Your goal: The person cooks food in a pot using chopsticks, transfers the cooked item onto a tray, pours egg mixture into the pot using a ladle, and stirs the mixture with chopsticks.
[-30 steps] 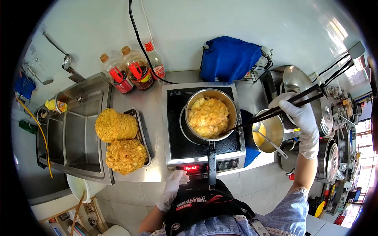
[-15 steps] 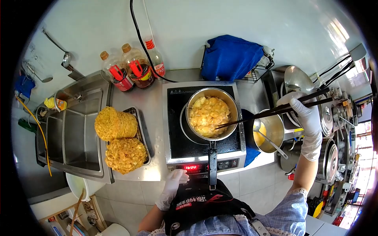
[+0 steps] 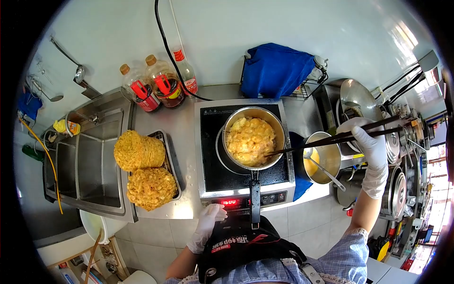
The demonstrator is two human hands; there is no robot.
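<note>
My right hand, in a white glove, grips a pair of long dark chopsticks. Their tips reach into the saucepan, at the lower right of a golden, lumpy frying mass in bubbling oil. The pan sits on an induction cooktop with a red lit display, its black handle pointing toward me. My left hand, also gloved, is open by the cooktop's front edge, fingers stretched out and holding nothing. Right of the cooktop, a metal bowl contains yellow liquid and a ladle.
Golden fried cakes are piled on a rack tray at left, beside a steel sink. Sauce bottles and a blue cloth line the wall. Lidded pots stand at the right.
The chopstick tips have shifted slightly right along the pan's lower edge. My right hand has moved a little down and right, while my left hand stays where it was.
</note>
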